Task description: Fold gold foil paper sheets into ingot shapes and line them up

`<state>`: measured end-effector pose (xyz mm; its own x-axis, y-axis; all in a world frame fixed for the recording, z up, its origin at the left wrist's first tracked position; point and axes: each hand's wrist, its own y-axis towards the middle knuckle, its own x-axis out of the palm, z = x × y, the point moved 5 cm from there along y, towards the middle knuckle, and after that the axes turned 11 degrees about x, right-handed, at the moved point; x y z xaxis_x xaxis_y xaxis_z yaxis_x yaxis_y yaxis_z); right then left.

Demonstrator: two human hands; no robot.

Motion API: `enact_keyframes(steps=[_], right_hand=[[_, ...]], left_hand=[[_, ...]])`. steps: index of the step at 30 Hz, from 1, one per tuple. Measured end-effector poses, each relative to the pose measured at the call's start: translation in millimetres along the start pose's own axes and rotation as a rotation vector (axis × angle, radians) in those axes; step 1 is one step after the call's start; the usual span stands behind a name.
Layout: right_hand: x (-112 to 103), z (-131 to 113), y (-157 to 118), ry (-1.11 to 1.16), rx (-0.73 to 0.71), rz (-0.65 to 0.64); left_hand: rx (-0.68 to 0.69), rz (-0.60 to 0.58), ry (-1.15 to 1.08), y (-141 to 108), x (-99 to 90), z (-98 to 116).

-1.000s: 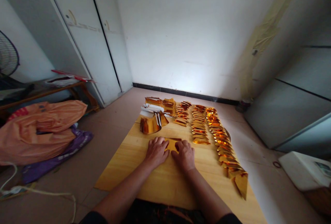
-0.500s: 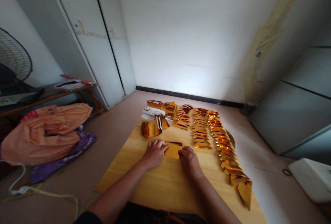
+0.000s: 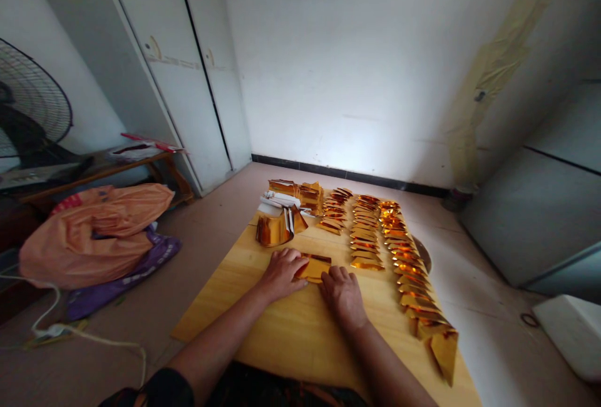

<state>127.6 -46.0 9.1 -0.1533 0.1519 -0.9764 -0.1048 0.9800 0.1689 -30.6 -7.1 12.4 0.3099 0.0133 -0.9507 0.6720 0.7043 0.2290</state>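
Observation:
A sheet of gold foil paper (image 3: pixel 315 269) lies on the wooden table, partly folded, with a darker shiny strip along its far edge. My left hand (image 3: pixel 283 274) holds its left end, thumb and fingers closed on it. At the near right edge, the curled fingers of my right hand (image 3: pixel 342 294) grip the paper, their tips partly hidden. Just beyond my left hand stands a curved stack of gold foil sheets (image 3: pixel 273 230). Folded gold foil pieces (image 3: pixel 366 231) run in rows to the right, and a larger one (image 3: pixel 444 347) lies at the near right end.
White paper bundles (image 3: pixel 282 200) and more gold foil stacks (image 3: pixel 310 197) sit at the table's far left. On the floor to the left are an orange bag (image 3: pixel 98 238), a purple bag (image 3: pixel 126 278) and a white cord (image 3: pixel 103 341). A fan (image 3: pixel 32 100) stands beyond.
My right hand has shifted slightly nearer along the paper, and the paper's near edge now looks raised between my hands. The view has turned a little to the left.

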Motion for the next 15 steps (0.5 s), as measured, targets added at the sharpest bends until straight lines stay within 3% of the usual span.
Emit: enact_keyframes(steps=[7, 15], right_hand=[[4.1, 11.0, 6.8, 0.045, -0.05, 0.038], [-4.5, 23.5, 15.9, 0.257, 0.024, 0.007]], left_hand=[[0.052, 0.172, -0.063, 3.3, 3.2, 2.1], [-0.216, 0.243, -0.332, 15.9, 16.9, -15.6]])
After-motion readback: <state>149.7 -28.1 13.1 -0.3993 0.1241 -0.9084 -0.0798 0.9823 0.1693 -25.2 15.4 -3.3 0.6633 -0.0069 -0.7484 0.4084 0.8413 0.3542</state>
